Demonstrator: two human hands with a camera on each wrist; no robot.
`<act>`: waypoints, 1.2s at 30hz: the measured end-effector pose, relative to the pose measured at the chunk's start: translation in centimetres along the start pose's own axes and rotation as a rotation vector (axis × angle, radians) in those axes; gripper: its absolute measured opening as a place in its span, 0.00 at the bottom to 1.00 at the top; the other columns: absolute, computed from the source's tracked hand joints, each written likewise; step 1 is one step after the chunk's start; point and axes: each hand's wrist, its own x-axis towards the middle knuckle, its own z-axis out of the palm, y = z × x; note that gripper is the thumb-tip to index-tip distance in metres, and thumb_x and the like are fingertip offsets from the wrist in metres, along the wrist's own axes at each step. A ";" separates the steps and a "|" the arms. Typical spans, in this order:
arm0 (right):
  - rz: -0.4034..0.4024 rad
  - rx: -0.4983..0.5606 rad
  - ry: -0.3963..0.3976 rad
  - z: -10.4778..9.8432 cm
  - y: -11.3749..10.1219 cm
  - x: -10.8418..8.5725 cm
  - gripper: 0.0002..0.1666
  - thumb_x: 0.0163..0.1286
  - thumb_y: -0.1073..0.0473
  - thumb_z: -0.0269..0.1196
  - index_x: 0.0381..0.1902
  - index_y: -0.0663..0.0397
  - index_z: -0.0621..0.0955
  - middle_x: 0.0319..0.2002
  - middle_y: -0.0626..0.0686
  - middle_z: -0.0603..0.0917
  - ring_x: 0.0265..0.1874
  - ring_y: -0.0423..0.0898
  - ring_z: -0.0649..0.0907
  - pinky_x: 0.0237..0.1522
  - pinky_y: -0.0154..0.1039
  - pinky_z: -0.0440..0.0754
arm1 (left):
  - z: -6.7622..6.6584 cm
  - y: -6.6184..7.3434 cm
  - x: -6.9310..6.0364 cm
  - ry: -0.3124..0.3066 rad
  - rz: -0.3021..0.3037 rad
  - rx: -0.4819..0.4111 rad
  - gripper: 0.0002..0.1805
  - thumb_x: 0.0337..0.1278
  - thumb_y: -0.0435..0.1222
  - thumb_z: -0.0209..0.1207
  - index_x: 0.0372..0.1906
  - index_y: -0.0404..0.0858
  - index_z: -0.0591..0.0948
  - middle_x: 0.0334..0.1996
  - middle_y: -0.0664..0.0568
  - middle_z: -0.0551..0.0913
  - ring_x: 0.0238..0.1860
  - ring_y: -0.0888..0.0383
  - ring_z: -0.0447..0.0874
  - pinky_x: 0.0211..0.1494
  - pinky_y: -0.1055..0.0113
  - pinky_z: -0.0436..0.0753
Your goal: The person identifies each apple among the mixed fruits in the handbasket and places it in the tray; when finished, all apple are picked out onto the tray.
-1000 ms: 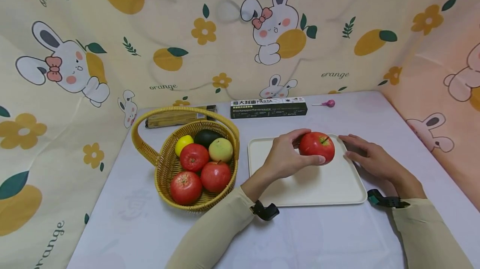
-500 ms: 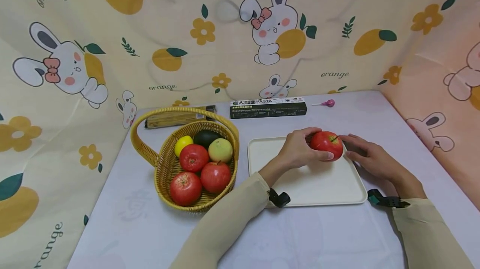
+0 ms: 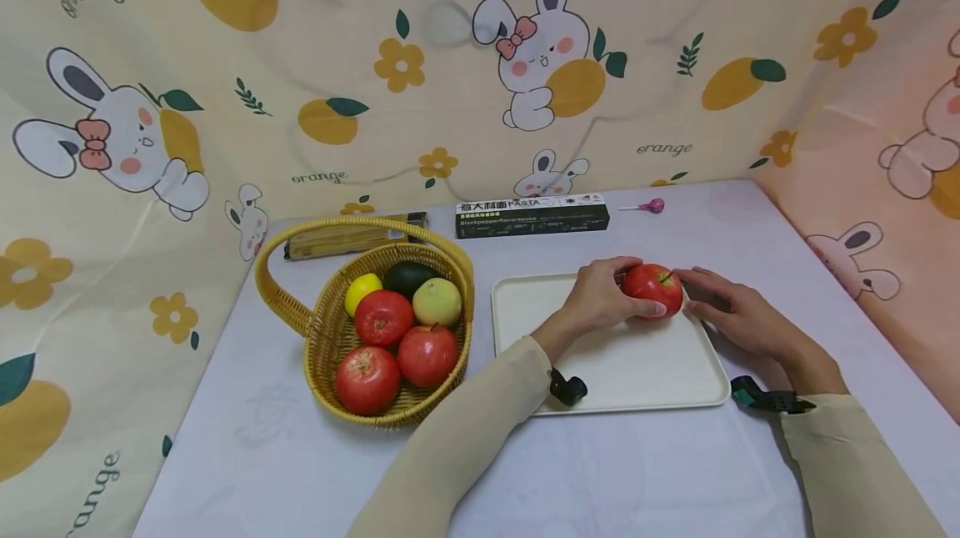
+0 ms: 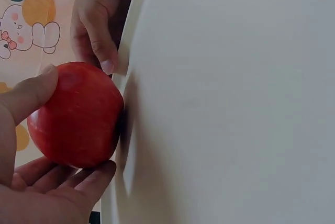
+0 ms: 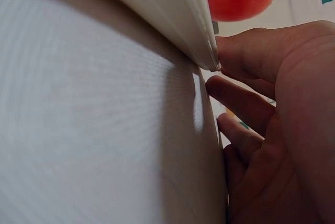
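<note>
A red apple (image 3: pixel 652 290) with a short stem is in my left hand (image 3: pixel 602 298), thumb on one side and fingers on the other in the left wrist view. It is low over the right back part of a white rectangular tray (image 3: pixel 637 379); whether its underside touches the tray I cannot tell. My right hand (image 3: pixel 742 317) lies at the tray's right edge. In the right wrist view, the thumb (image 5: pixel 246 51) of that hand touches the tray's rim, and its other fingers reach down beside it at the tabletop.
Left of the tray stands a handled wicker basket (image 3: pixel 313 371) holding red fruits, a yellow one, a pale green one and a dark one. Behind are a spaghetti pack (image 3: pixel 337 239), a black pasta box (image 3: pixel 532 218) and a pink lollipop (image 3: pixel 656 205). A printed cloth hangs behind.
My left hand has carried the apple rightward over the tray, toward my right hand, and slightly down. My right hand has stayed at the tray's edge. The head view has shifted slightly.
</note>
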 end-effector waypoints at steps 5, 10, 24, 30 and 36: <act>0.002 -0.003 -0.001 0.0 -0.1 0.2 0.42 0.84 0.47 0.64 0.87 0.50 0.64 0.85 0.71 0.60 0.81 0.80 0.61 0.68 0.86 0.66 | 0.3 -0.4 0.5 -0.011 0.008 -0.014 0.42 0.51 0.44 0.85 0.74 0.48 0.82 0.63 0.58 0.89 0.59 0.64 0.85 0.62 0.73 0.85; 0.017 0.009 -0.005 0.0 -0.4 0.2 0.42 0.84 0.48 0.64 0.87 0.52 0.63 0.85 0.73 0.58 0.81 0.81 0.59 0.70 0.86 0.64 | 0.5 -0.5 0.6 -0.026 0.025 0.068 0.45 0.51 0.45 0.85 0.76 0.48 0.79 0.65 0.56 0.88 0.63 0.62 0.83 0.63 0.74 0.84; 0.039 0.005 -0.022 -0.1 -0.6 0.3 0.44 0.84 0.46 0.63 0.88 0.53 0.61 0.86 0.73 0.55 0.82 0.81 0.57 0.69 0.86 0.65 | -1.9 1.7 -4.0 0.033 0.057 0.110 0.47 0.57 0.50 0.81 0.80 0.49 0.75 0.73 0.57 0.83 0.66 0.55 0.86 0.58 0.73 0.87; 0.045 -0.014 -0.020 -0.1 -0.5 0.3 0.44 0.85 0.44 0.62 0.88 0.52 0.61 0.85 0.73 0.56 0.82 0.81 0.57 0.69 0.86 0.64 | -4.4 2.5 -7.9 -0.041 0.157 -0.135 0.43 0.60 0.44 0.81 0.79 0.46 0.77 0.74 0.57 0.82 0.69 0.57 0.86 0.64 0.75 0.85; 0.010 -0.021 -0.014 -0.1 -0.3 0.3 0.44 0.85 0.45 0.62 0.88 0.53 0.61 0.85 0.73 0.57 0.82 0.80 0.58 0.71 0.85 0.64 | -7.9 2.4 -12.2 -0.135 0.220 -0.289 0.41 0.61 0.36 0.79 0.78 0.45 0.77 0.74 0.60 0.82 0.69 0.69 0.82 0.71 0.76 0.80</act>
